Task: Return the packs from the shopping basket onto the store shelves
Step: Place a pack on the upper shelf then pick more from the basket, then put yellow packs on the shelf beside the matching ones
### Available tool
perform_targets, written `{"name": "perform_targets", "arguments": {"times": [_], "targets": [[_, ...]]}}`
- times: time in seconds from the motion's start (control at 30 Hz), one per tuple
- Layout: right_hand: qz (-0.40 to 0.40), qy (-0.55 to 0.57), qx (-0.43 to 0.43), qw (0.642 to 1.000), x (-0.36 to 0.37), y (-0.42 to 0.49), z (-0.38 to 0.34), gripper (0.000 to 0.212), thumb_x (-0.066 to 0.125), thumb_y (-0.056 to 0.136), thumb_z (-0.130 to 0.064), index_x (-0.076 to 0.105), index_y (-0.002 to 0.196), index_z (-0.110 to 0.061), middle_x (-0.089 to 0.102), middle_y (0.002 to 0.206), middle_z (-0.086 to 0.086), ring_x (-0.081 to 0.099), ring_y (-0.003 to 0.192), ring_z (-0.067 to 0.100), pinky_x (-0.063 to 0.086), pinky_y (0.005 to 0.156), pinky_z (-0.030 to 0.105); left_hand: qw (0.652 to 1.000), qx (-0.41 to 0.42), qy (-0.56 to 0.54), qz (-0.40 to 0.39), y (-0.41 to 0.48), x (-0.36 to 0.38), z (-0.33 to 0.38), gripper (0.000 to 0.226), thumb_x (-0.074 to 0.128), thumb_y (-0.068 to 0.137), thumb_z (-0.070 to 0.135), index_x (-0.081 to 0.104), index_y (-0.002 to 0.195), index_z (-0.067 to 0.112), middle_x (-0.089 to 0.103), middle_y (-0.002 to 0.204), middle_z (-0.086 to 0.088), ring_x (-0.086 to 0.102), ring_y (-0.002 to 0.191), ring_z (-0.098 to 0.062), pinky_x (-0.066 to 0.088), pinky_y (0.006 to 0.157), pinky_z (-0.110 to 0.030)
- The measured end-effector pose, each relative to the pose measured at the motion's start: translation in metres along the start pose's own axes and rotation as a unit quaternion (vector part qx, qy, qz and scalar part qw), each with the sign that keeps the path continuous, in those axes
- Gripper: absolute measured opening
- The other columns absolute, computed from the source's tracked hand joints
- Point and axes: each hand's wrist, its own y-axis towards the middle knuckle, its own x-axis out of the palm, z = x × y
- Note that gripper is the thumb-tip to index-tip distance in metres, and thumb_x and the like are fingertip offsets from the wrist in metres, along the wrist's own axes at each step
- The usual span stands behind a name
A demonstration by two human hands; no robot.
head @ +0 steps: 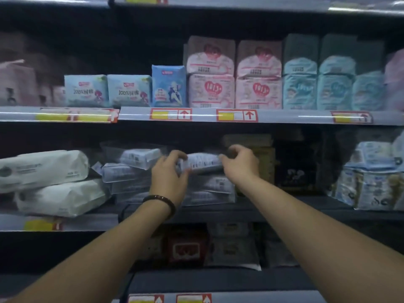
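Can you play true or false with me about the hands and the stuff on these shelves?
1. The left hand and the right hand hold the same clear pack. True.
2. A bracelet is on the right wrist. False: the bracelet is on the left wrist.
3. The held pack is up on the shelf with the pink packs. False: it is one shelf below the pink packs, just above a stack of clear packs.
4. Two white packs lie one on the other at the left of that lower shelf. True.
5. A shopping basket hangs from one arm. False: no basket shows in this view.
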Motion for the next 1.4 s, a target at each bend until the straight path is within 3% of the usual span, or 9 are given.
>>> {"name": "perform_targets", "arguments": {"times": [0.2, 0.4, 0.57, 0.67, 0.9, 1.03, 1.1, 1.23, 1.4], "targets": [[-0.092, -0.101, 0.003, 0.991, 0.012, -0.009, 0.030, 0.056, 0.068, 0.093, -0.034, 0.051, 0.146, -0.036, 0.063, 0.138, -0.005, 0.070, 0.104, 0.025, 0.057, 0.098, 0.054, 0.998, -0.002, 0.038, -0.056, -0.002, 0.011, -0.013, 0.032, 0.069, 0.092, 0.011, 0.060, 0.104, 0.039, 0.049, 0.107, 0.007, 0.055, 0.087, -0.017, 0.054, 0.087, -0.036], [-0.106, -0.113, -0.003, 0.988, -0.025, -0.024, 0.038, 0.049, 0.069, 0.098, -0.025, 0.058, 0.146, -0.030, 0.072, 0.112, 0.000, 0.067, 0.062, 0.012, 0.046, 0.044, 0.015, 0.986, -0.018, 0.090, -0.142, -0.011, 0.005, 0.002, 0.042, 0.066, 0.094, 0.029, 0.048, 0.131, 0.033, 0.042, 0.140, 0.003, 0.059, 0.102, -0.021, 0.054, 0.089, -0.037], [-0.132, -0.155, -0.042, 0.978, -0.050, -0.062, 0.052, 0.034, 0.072, 0.097, -0.032, 0.065, 0.130, -0.029, 0.062, 0.131, -0.005, 0.060, 0.111, 0.013, 0.047, 0.084, 0.020, 0.953, -0.022, 0.197, -0.229, -0.029, 0.014, 0.010, 0.086, 0.066, 0.090, 0.044, 0.011, 0.156, 0.039, 0.004, 0.170, 0.001, 0.051, 0.134, -0.036, 0.055, 0.098, -0.050], [-0.150, -0.150, -0.053, 0.976, -0.067, -0.093, 0.062, 0.021, 0.070, 0.099, -0.030, 0.065, 0.119, -0.034, 0.059, 0.123, -0.013, 0.055, 0.116, 0.006, 0.042, 0.091, 0.020, 0.947, -0.026, 0.241, -0.213, -0.048, 0.011, 0.028, 0.087, 0.064, 0.093, 0.044, 0.006, 0.158, 0.038, -0.007, 0.170, -0.010, 0.030, 0.146, -0.044, 0.049, 0.106, -0.051], [-0.209, -0.127, -0.018, 0.969, -0.093, -0.192, 0.137, 0.008, 0.069, 0.101, -0.026, 0.065, 0.098, -0.032, 0.066, 0.096, -0.016, 0.060, 0.092, -0.003, 0.047, 0.073, 0.014, 0.929, 0.117, 0.206, -0.285, -0.198, 0.013, 0.040, 0.042, 0.050, 0.090, 0.051, 0.043, 0.129, 0.038, 0.038, 0.136, 0.008, 0.042, 0.121, -0.021, 0.047, 0.097, -0.037], [-0.245, -0.189, 0.069, 0.948, -0.100, -0.274, 0.234, 0.015, 0.073, 0.090, -0.015, 0.070, 0.090, -0.029, 0.072, 0.083, -0.015, 0.069, 0.082, 0.000, 0.049, 0.069, 0.014, 0.877, 0.009, 0.150, -0.457, -0.305, 0.034, 0.010, 0.025, 0.048, 0.087, 0.049, 0.054, 0.108, 0.036, 0.058, 0.114, 0.016, 0.059, 0.107, -0.013, 0.052, 0.087, -0.033], [-0.345, -0.266, 0.129, 0.891, -0.102, -0.306, 0.278, 0.015, 0.070, 0.088, -0.020, 0.075, 0.100, -0.028, 0.078, 0.093, -0.009, 0.072, 0.087, 0.004, 0.056, 0.078, 0.023, 0.823, -0.061, 0.149, -0.544, -0.346, 0.046, -0.008, 0.023, 0.052, 0.087, 0.046, 0.061, 0.104, 0.032, 0.068, 0.111, 0.011, 0.066, 0.106, -0.015, 0.055, 0.084, -0.032], [-0.463, -0.332, 0.202, 0.797, -0.098, -0.325, 0.327, 0.026, 0.075, 0.088, -0.033, 0.076, 0.113, -0.025, 0.077, 0.112, -0.002, 0.072, 0.102, 0.018, 0.058, 0.091, 0.033, 0.639, -0.034, 0.199, -0.742, -0.378, 0.072, -0.020, 0.040, 0.059, 0.096, 0.044, 0.067, 0.130, 0.025, 0.067, 0.134, -0.005, 0.062, 0.125, -0.029, 0.051, 0.102, -0.034], [-0.519, -0.390, 0.251, 0.718, -0.078, -0.349, 0.369, 0.044, 0.082, 0.075, -0.029, 0.071, 0.115, -0.017, 0.073, 0.110, 0.010, 0.073, 0.103, 0.029, 0.061, 0.085, 0.035, 0.582, -0.033, 0.226, -0.781, -0.385, 0.096, -0.028, 0.064, 0.051, 0.099, 0.058, 0.049, 0.149, 0.019, 0.047, 0.156, -0.009, 0.050, 0.140, -0.030, 0.044, 0.112, -0.036]]}}
